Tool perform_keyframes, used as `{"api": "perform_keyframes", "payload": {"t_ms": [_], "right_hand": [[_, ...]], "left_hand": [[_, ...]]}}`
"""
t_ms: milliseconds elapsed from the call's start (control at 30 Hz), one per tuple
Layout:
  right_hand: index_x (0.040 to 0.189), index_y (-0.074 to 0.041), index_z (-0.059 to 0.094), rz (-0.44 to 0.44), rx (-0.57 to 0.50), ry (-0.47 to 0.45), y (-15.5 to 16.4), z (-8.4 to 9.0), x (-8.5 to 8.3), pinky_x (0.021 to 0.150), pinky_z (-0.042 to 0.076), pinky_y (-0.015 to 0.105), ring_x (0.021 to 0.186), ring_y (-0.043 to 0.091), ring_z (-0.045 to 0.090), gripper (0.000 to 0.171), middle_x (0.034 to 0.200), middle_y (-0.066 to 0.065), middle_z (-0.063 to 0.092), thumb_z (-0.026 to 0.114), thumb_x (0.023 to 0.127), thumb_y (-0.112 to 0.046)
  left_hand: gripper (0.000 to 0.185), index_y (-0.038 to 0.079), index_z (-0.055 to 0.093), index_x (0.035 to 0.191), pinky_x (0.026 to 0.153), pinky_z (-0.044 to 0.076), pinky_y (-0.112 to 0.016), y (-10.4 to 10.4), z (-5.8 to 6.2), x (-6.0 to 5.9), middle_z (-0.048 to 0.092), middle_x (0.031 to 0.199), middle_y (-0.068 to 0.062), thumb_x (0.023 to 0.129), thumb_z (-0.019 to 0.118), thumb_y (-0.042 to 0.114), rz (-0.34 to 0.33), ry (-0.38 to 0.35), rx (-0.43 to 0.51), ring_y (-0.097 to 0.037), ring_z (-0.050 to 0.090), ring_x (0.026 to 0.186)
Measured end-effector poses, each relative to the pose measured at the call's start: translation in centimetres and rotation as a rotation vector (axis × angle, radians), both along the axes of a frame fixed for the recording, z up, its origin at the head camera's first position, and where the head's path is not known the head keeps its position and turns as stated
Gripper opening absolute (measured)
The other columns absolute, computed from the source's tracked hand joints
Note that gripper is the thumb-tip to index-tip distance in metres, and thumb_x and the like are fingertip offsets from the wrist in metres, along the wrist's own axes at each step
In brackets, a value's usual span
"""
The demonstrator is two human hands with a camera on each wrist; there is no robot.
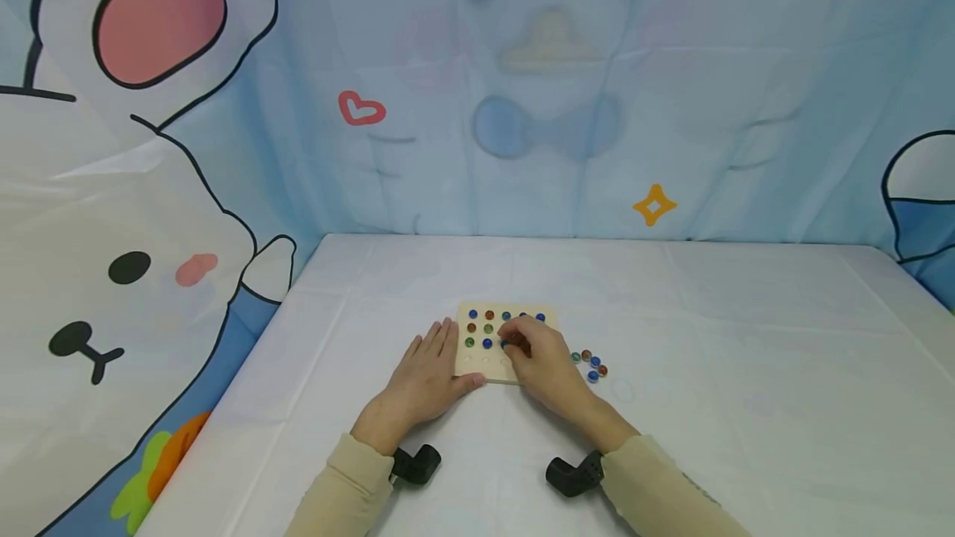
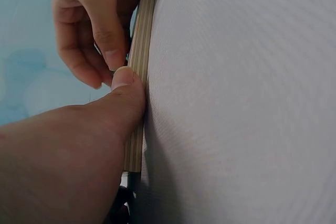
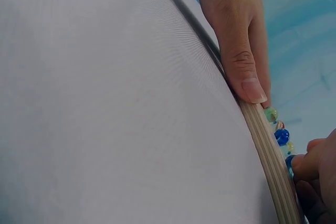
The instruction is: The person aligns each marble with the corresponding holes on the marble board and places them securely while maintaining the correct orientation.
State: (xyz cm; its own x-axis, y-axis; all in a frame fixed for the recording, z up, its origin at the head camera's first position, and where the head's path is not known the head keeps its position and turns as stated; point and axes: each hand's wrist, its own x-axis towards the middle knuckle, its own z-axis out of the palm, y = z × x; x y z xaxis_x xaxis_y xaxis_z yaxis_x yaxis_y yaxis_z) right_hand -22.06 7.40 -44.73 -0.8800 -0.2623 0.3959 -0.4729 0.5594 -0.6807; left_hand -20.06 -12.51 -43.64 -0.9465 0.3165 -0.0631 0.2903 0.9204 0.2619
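A square pale wooden board (image 1: 477,368) lies on the table, with rows of blue, green and brown-red marbles in its dimples. The near row shows bare hollows. My left hand (image 1: 421,375) lies along the board's left side, fingers straight, its thumb (image 3: 252,90) against the near edge. Over the board's right half, my right hand (image 1: 548,367) pinches a blue marble (image 3: 290,161) at the third row between thumb and fingertips. The right hand covers part of the board and some marbles. In the left wrist view, the layered board edge (image 2: 139,51) runs beside both hands.
Several loose marbles (image 1: 594,362), blue, green and brown-red, lie on the white tablecloth (image 1: 746,371) just right of the board, close by the right hand. A printed blue curtain (image 1: 418,189) hangs behind the table's far edge.
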Motion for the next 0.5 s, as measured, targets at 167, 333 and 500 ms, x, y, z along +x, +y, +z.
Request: {"api": "perform_keyframes", "payload": {"t_ms": [167,333,500], "right_hand": [[0.103,-0.006,0.068,-0.002,-0.013,0.002,0.14,-0.1,-0.09,0.068,0.05,0.022,0.079,0.011,0.056,0.019,0.093,0.005,0.066,0.066,0.088,0.006],[0.103,-0.006,0.068,-0.005,-0.018,0.005,0.37,-0.02,-0.01,0.07,0.051,0.022,0.08,0.011,0.056,0.02,0.094,0.005,0.066,0.065,0.088,0.007],[0.104,-0.005,0.069,-0.002,-0.037,0.006,0.63,0.21,0.16,0.074,0.053,0.022,0.084,0.012,0.059,0.02,0.097,0.005,0.066,0.066,0.087,0.006]], "left_hand": [[0.092,-0.001,0.015,0.157,0.125,0.017,-0.051,0.03,-0.04,-0.08,0.017,0.165,-0.016,0.097,0.046,0.061,0.004,-0.005,0.004,-0.031,0.015,0.154],[0.092,-0.001,0.016,0.157,0.124,0.019,-0.051,0.12,0.03,-0.07,0.018,0.165,-0.017,0.097,0.047,0.061,0.003,-0.001,0.011,-0.032,0.016,0.154],[0.092,-0.002,0.017,0.157,0.124,0.019,-0.051,0.11,-0.02,-0.14,0.019,0.165,-0.017,0.097,0.047,0.061,0.005,0.007,0.012,-0.032,0.017,0.154]]}}
